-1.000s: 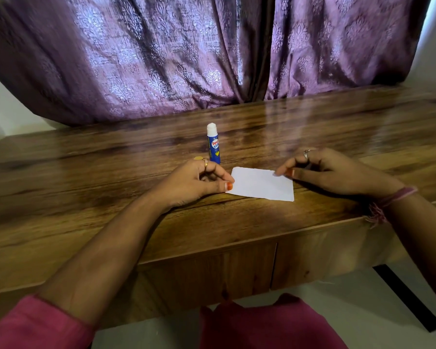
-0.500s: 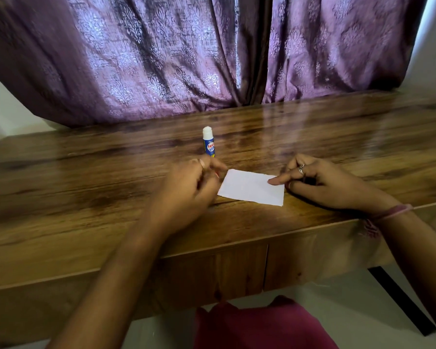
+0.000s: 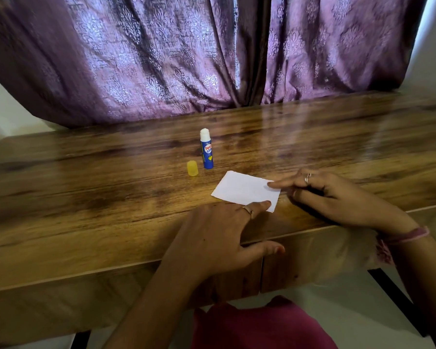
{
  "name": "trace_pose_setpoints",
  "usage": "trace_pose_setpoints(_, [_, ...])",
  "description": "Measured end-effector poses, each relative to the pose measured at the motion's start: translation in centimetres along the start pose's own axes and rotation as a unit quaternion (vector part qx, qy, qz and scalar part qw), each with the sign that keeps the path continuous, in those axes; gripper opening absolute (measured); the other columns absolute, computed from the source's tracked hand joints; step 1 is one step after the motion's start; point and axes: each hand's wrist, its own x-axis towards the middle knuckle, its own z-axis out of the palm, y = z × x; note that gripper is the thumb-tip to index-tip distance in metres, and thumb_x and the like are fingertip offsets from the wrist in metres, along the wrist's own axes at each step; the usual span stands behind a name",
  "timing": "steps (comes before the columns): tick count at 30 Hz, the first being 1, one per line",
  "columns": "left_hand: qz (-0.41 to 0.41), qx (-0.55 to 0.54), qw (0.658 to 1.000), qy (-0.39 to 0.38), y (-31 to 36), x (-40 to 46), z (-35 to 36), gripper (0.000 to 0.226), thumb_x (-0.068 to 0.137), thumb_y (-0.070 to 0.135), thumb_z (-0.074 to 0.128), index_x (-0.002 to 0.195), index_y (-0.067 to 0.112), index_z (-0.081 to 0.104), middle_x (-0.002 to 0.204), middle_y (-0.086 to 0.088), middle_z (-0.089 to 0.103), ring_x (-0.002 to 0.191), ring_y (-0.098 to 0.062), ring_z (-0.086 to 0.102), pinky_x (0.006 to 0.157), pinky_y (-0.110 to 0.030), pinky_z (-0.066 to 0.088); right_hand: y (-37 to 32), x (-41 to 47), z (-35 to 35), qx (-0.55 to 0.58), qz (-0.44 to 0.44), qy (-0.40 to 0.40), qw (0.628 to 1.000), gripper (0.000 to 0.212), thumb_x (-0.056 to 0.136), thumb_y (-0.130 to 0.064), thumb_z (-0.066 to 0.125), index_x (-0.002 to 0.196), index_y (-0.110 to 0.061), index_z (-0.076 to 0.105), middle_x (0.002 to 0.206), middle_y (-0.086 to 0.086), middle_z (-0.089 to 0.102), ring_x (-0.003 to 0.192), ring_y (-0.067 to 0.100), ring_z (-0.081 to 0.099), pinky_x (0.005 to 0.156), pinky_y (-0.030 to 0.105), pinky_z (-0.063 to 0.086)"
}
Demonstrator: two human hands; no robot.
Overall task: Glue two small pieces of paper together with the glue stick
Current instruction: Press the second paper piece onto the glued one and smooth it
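Paper (image 3: 246, 191) lies flat under straight fingertips of left hand (image 3: 219, 238) and right hand (image 3: 332, 197); layers indistinguishable.

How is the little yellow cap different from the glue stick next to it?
The yellow cap is short and stubby; the glue stick is much taller. The cap is see-through yellow all over; the glue stick is blue with a printed label and a white top. The cap is off, so the glue stick stands uncovered. Both stand upright on the wooden table, side by side, with no hand on them.
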Motion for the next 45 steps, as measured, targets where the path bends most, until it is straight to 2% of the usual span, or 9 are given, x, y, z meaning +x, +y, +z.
trace_pose_setpoints(2, [0.006, 0.008, 1.000, 0.003, 0.0, 0.0, 0.2, 0.078, 0.072, 0.086, 0.022, 0.138, 0.046, 0.035, 0.110, 0.011, 0.067, 0.096, -0.011, 0.060, 0.063, -0.024, 0.034, 0.0, -0.6, 0.3, -0.029, -0.010, -0.002, 1.000, 0.036, 0.094, -0.018, 0.056, 0.121, -0.041, 0.063, 0.085, -0.016, 0.056, 0.085, 0.003, 0.057, 0.079, 0.025, 0.043])
trace_pose_setpoints(10, [0.002, 0.013, 1.000, -0.018, 0.2, 0.3, -0.1, 0.074, 0.074, 0.085, 0.021, 0.136, 0.047, 0.038, 0.111, 0.015, 0.066, 0.099, -0.007, 0.058, 0.063, -0.023, 0.032, -0.6, -0.8, 0.2, 0.007, -0.048, -0.029, 0.998, 0.037, 0.092, -0.010, 0.057, 0.116, -0.035, 0.069, 0.080, -0.023, 0.055, 0.083, 0.001, 0.058, 0.077, 0.011, 0.037])
trace_pose_setpoints(22, [0.005, 0.016, 0.999, -0.046, 0.0, 0.6, 0.0, 0.076, 0.073, 0.084, 0.021, 0.138, 0.046, 0.034, 0.112, 0.013, 0.065, 0.098, -0.007, 0.058, 0.060, -0.024, 0.033, -0.8, -0.6, 0.1, 0.037, -0.019, -0.048, 0.998, 0.034, 0.089, -0.013, 0.057, 0.114, -0.031, 0.070, 0.080, -0.025, 0.058, 0.083, 0.002, 0.057, 0.083, 0.021, 0.038])
trace_pose_setpoints(26, [0.006, 0.012, 0.998, -0.055, 0.0, 0.7, 0.0, 0.076, 0.073, 0.085, 0.020, 0.138, 0.047, 0.033, 0.115, 0.012, 0.064, 0.100, -0.009, 0.057, 0.061, -0.024, 0.030, -0.1, 0.1, -0.8, -0.018, 0.029, -0.041, 0.999, 0.033, 0.092, -0.016, 0.058, 0.113, -0.038, 0.069, 0.081, -0.018, 0.057, 0.084, 0.000, 0.056, 0.090, 0.035, 0.040])
trace_pose_setpoints(29, [0.004, 0.011, 0.999, -0.046, -0.1, 0.6, 0.1, 0.076, 0.072, 0.085, 0.021, 0.136, 0.047, 0.035, 0.115, 0.012, 0.064, 0.099, -0.010, 0.057, 0.057, -0.022, 0.027, 0.3, 0.7, -1.5, -0.054, 0.072, -0.023, 0.996, 0.032, 0.092, -0.020, 0.056, 0.107, -0.045, 0.068, 0.084, -0.014, 0.058, 0.083, -0.009, 0.053, 0.100, 0.043, 0.033])
trace_pose_setpoints(34, [-0.007, -0.004, 0.999, -0.046, -0.2, 0.5, 0.2, 0.077, 0.070, 0.086, 0.022, 0.136, 0.049, 0.034, 0.117, 0.012, 0.064, 0.100, -0.010, 0.056, 0.063, -0.025, 0.032, -0.1, 0.7, -1.5, -0.031, 0.092, 0.009, 0.995, 0.041, 0.091, -0.020, 0.056, 0.080, -0.057, 0.065, 0.085, -0.010, 0.062, 0.083, -0.003, 0.055, 0.100, 0.046, 0.034])
trace_pose_setpoints(36, [-0.013, -0.011, 0.999, -0.047, -0.2, 0.5, 0.2, 0.078, 0.068, 0.088, 0.021, 0.135, 0.050, 0.034, 0.118, 0.011, 0.063, 0.100, -0.010, 0.056, 0.066, -0.026, 0.033, -0.1, 0.6, -1.3, -0.050, 0.092, 0.012, 0.994, 0.032, 0.092, -0.023, 0.054, 0.096, -0.051, 0.068, 0.087, -0.009, 0.061, 0.086, -0.002, 0.054, 0.101, 0.049, 0.032])
trace_pose_setpoints(39, [-0.024, -0.016, 0.999, -0.047, -0.2, 0.4, 0.2, 0.082, 0.065, 0.091, 0.016, 0.132, 0.049, 0.036, 0.110, 0.011, 0.064, 0.086, -0.007, 0.052, 0.063, -0.026, 0.033, -0.2, 0.3, -1.0, -0.065, 0.103, 0.005, 0.993, 0.029, 0.092, -0.028, 0.050, 0.108, -0.044, 0.069, 0.097, -0.005, 0.060, 0.094, 0.002, 0.053, 0.105, 0.052, 0.029])
trace_pose_setpoints(45, [-0.063, -0.025, 0.998, -0.010, 0.0, 0.2, 0.7, 0.083, 0.066, 0.092, 0.010, 0.119, 0.039, 0.047, 0.086, 0.015, 0.060, 0.068, -0.003, 0.046, 0.057, -0.022, 0.038, -1.5, -1.1, -0.2, -0.095, 0.070, 0.029, 0.993, 0.030, 0.085, -0.036, 0.048, 0.103, -0.040, 0.073, 0.099, -0.018, 0.057, 0.105, 0.004, 0.052, 0.099, 0.052, 0.033])
